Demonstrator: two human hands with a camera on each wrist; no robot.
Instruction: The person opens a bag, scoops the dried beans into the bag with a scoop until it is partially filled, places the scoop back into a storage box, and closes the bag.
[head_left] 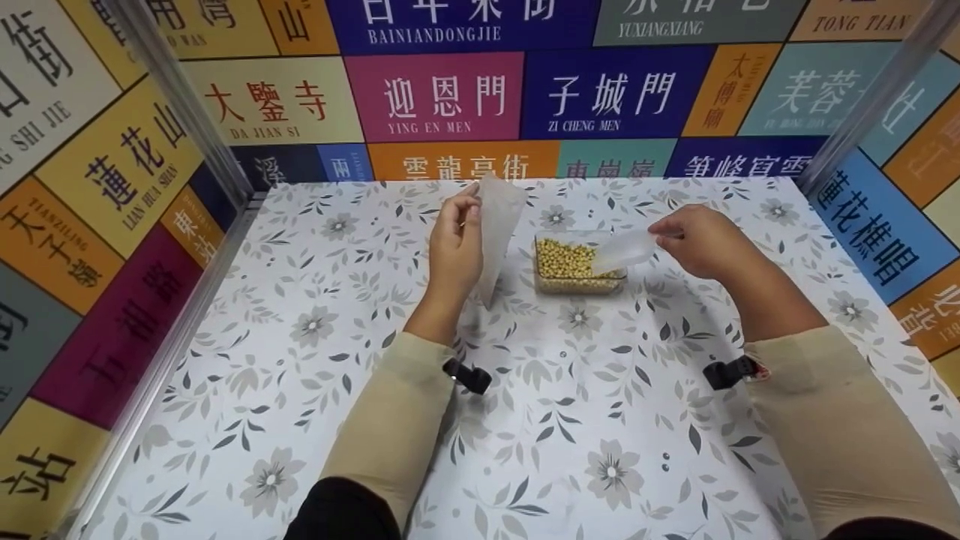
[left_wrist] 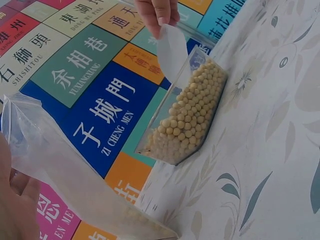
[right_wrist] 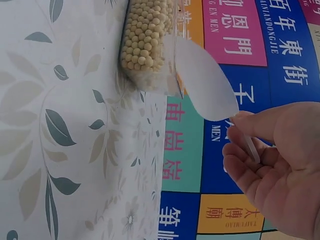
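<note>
My left hand grips a translucent plastic bag near its top, holding it upright to the left of the container. In the left wrist view, faint round shapes like beans show through the bag's bottom corner. A clear rectangular container holds pale yellow soybeans. From the right, my right hand pinches the handle of a white translucent scoop. The scoop's blade reaches over the rim into the container's right part, at the beans; its tip is partly hidden by the wall in the right wrist view.
A white cloth with grey flowers and leaves covers the table. Panels with printed place names stand behind and at both sides. Metal posts rise at the back corners. Each wrist wears a small black camera.
</note>
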